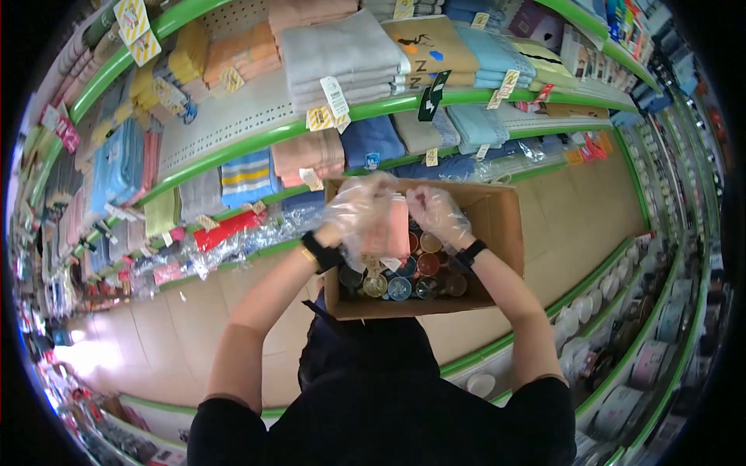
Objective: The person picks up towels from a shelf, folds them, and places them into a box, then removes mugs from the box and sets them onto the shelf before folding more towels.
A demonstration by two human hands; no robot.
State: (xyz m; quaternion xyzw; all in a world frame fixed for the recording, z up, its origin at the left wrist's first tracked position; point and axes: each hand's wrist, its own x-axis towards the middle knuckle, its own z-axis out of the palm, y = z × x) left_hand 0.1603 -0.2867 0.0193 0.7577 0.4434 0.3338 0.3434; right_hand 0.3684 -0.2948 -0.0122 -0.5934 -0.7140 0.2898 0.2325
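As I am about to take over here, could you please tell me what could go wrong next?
Both the left hand and right hand, in loose clear gloves, hold the pink item over the cardboard box; it could slip onto the cups inside. Neither hand steadies the box, so it might tip.

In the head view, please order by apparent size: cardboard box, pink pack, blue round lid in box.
1. cardboard box
2. pink pack, held above the box, nearer the camera, so perhaps flattered
3. blue round lid
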